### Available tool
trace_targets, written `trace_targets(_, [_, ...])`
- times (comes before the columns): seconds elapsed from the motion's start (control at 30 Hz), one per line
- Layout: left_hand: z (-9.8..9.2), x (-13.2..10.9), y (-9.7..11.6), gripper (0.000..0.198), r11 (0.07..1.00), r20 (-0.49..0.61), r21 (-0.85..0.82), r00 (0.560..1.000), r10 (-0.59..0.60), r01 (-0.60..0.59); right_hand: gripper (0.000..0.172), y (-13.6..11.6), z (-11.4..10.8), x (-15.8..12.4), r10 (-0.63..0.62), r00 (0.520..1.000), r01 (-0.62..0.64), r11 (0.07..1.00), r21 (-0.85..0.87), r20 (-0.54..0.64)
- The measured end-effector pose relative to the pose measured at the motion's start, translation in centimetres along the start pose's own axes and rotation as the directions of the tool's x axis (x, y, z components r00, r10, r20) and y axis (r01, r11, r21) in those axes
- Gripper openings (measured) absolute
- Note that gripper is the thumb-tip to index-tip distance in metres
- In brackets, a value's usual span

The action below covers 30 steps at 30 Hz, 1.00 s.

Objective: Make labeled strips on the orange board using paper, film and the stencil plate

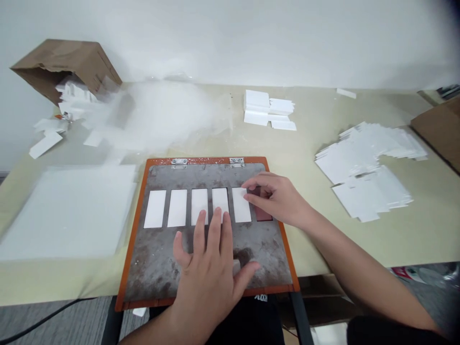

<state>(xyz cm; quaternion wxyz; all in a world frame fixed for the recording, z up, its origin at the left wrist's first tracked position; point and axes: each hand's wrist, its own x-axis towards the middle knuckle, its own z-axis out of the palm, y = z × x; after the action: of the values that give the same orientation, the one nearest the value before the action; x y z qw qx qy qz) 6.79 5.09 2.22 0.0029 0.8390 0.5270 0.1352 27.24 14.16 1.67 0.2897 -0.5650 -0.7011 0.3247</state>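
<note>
The white card (241,206) lies flat in the fifth slot from the left of a grey plate (154,261). It looks thin and light, probably stiff enough to stay flat yet easy to crease, and its smooth face may slide; the edges or a top corner seem the best place to take hold. The right hand (275,197) has thumb and forefinger drawn narrow at its upper right edge; whether they grip it I cannot tell. The left hand (212,273) is spread wide, palm down and holding nothing, fingertips over the third and fourth cards. Right of the card, the sixth slot (265,214) shows dark red. An orange frame (133,239) borders the plate. Beyond lie a pile of white pieces (366,148) on the right, translucent sheets (68,211) on the left, and a box (86,60) behind those.
</note>
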Motion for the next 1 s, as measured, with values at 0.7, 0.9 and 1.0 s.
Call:
trace_targets(0.7, [0.3, -0.2, 0.2, 0.072, 0.997, 0.021, -0.032, 0.997, -0.076, 0.077, 0.032, -0.9, 2.4, -0.8, -0.501, 0.851, 0.496, 0.670, -0.553, 0.156])
trace_targets(0.9, [0.3, -0.2, 0.2, 0.074, 0.996, 0.009, -0.028, 0.997, -0.082, 0.083, 0.031, -0.9, 1.1, -0.6, -0.488, 0.862, 0.478, 0.697, -0.535, 0.135])
trace_targets(1.0, [0.5, -0.3, 0.2, 0.076, 0.997, -0.012, -0.027, 0.997, -0.079, 0.079, 0.028, -0.3, -1.4, 0.7, -0.418, 0.907, 0.367, 0.731, -0.575, 0.047])
